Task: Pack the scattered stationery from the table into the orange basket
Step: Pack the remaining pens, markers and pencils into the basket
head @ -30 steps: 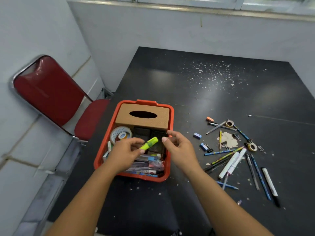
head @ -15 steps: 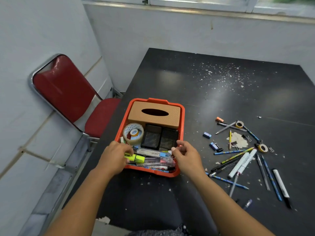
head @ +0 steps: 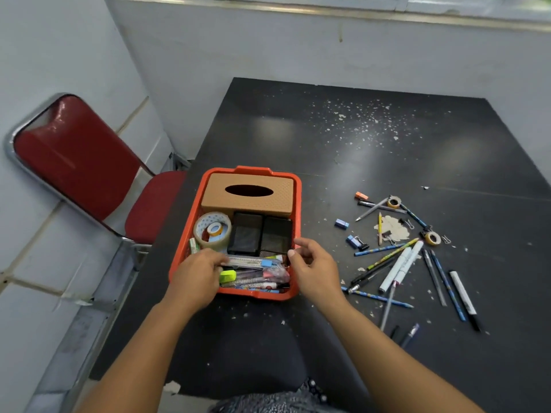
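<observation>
The orange basket point(head: 238, 170) stands on the black table point(head: 357, 150), holding a tan tissue box point(head: 249, 195), a clear tape roll point(head: 212, 229), two black boxes point(head: 259, 236) and several pens along its near side. My left hand point(head: 195, 278) is low in the basket's near-left corner, still closed on the end of a green highlighter point(head: 228, 275) that rests among the pens. My right hand point(head: 313, 266) hovers at the basket's near-right rim, fingers curled apart and holding nothing. Scattered pens and white markers point(head: 401, 269) lie to the right.
Also on the table to the right are blue binder clips point(head: 356, 241), small tape rolls point(head: 432, 238), a blue eraser point(head: 341, 224), pencils and a black-tipped marker point(head: 463, 296). A red chair point(head: 83, 171) stands left of the table by the wall. White flecks speckle the tabletop.
My left hand brought the green highlighter down from above the basket into its near-left corner among the pens. My right hand stayed near the basket's right rim.
</observation>
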A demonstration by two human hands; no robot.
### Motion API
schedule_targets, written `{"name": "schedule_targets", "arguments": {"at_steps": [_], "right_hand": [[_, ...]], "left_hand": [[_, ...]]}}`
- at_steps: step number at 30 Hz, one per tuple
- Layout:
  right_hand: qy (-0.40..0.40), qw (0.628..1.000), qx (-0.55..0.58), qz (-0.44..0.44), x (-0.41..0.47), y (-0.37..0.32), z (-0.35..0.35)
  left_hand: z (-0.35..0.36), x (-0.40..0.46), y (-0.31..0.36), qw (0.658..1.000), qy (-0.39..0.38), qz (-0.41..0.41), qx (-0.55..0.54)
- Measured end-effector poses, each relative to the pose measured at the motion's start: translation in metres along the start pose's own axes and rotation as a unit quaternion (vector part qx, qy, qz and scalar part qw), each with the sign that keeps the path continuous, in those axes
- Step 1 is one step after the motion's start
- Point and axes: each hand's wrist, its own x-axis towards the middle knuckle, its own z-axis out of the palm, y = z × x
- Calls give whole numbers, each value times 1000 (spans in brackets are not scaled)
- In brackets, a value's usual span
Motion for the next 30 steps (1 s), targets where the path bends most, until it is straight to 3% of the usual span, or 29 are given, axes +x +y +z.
{"name": "schedule_targets", "arguments": {"at_steps": [3, 7, 14, 20, 30], "right_hand": [[29, 1000, 1, -5, -7, 13, -12], [88, 996, -15, 26, -17, 37, -40], [201, 960, -75, 179, -48, 97, -106], [257, 906, -130, 311, -84, 132, -140], [178, 890, -211, 363, -81, 138, -147]], "left_hand": [[13, -5, 33, 993, 59, 76, -73], [37, -10, 76, 977, 62, 157, -130], [84, -14, 118, 952, 27, 292, -85], [106, -17, 115, 953, 26, 299, -34], [106, -20, 115, 959, 9, 283, -25]]}}
